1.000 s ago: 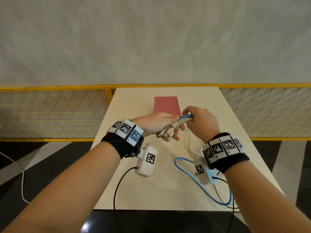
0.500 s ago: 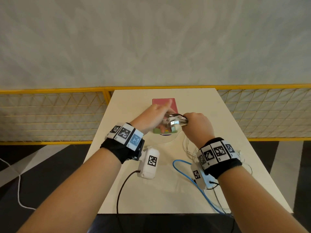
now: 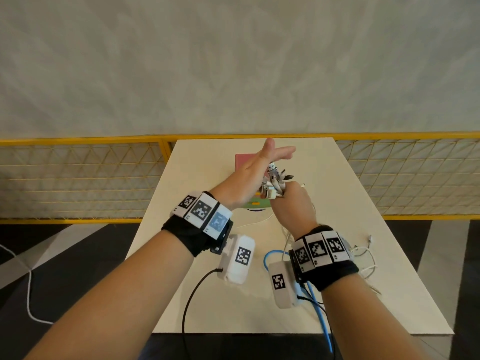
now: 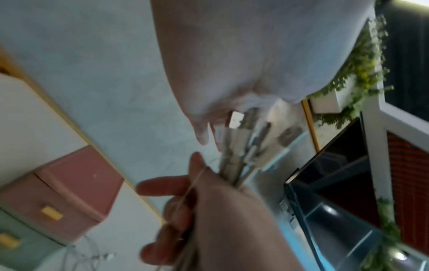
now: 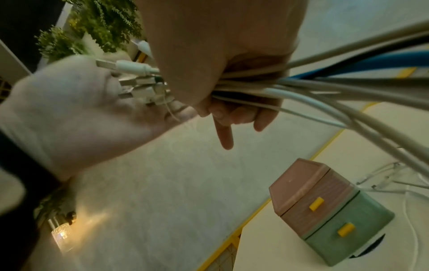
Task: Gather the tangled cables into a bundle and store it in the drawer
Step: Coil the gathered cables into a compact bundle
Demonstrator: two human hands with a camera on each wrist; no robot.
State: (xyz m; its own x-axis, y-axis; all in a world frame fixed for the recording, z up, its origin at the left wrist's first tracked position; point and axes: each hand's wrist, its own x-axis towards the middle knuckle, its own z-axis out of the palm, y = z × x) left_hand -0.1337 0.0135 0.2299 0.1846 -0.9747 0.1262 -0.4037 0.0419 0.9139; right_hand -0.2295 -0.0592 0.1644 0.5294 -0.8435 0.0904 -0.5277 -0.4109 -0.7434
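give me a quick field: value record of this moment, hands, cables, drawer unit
right hand: grips the cable bundle just behind the plugs
left hand: fingers straight, palm against the plug ends
cable tails: trail on the table, one blue cable among white ones
drawer unit: pink drawer over green, yellow handles, both closed
task state: bundle not yet stored

The room is bright and soft from above. Both wrist views look blurry and bent, with a warm lamp glowing.
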